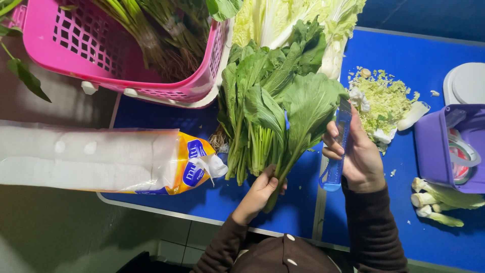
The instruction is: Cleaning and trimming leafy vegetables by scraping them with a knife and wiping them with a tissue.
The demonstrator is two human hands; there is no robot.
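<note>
**Two hands, one bunch of greens**

Two bare hands work over a blue table (434,65). The left hand (260,194) is closed around the stems of a leafy bunch (308,108), gripping it low down near the cut ends; the broad leaves fan away from the person across the table. The right hand (356,154) is wrapped around a clear blue knife (337,151), thumb and fingers curled on it, with the knife held just beside the right edge of the bunch and its handle end pointing back toward the person. Both sleeves are dark brown.

More loose greens (252,121) lie on the table immediately left of the held bunch, touching it, stems toward the person. Beyond them lies a pale cabbage (283,20). A pink basket (76,45) full of long-stemmed greens sits at the far left, overhanging the table edge. Nearer on the left lies a long plastic-wrapped roll pack (91,159), white with a yellow end.

Right of the right hand is a heap of chopped cabbage (386,98). Farther right stands a purple box (449,149), with a white round lid (467,83) behind it and several cut stem ends (437,199) in front of it.
</note>
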